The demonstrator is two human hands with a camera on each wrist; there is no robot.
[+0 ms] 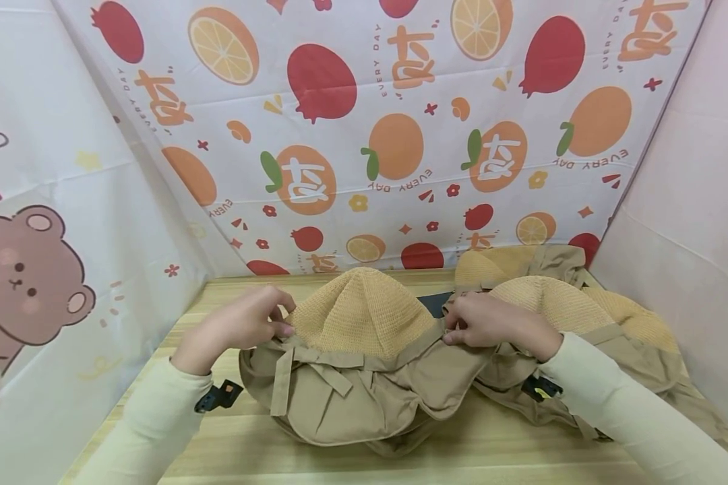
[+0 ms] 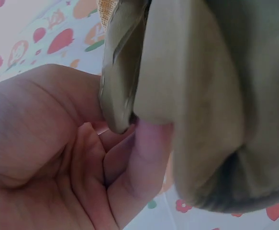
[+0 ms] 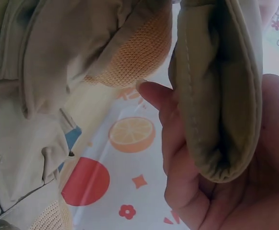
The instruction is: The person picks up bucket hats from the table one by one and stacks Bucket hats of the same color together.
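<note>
A sun hat (image 1: pixel 364 316) with a woven straw crown and a wide khaki cloth brim is in the middle of the head view, crown up. My left hand (image 1: pixel 243 323) pinches its left side where crown and brim meet. On the other side my right hand (image 1: pixel 491 321) grips the hat's right edge. A cloth bow hangs at the front left of the brim. In the left wrist view, a fold of khaki brim (image 2: pixel 201 96) lies between thumb and fingers. The right wrist view shows the folded brim (image 3: pixel 216 105) across the palm of that hand.
More straw-and-khaki hats lie at the right, one nearer hat (image 1: pixel 552 300) partly behind my right arm and another hat (image 1: pixel 497 266) at the back. A dark blue object (image 1: pixel 435 303) shows between them. The wooden table (image 1: pixel 230 444) meets printed cloth walls (image 1: pixel 394 222).
</note>
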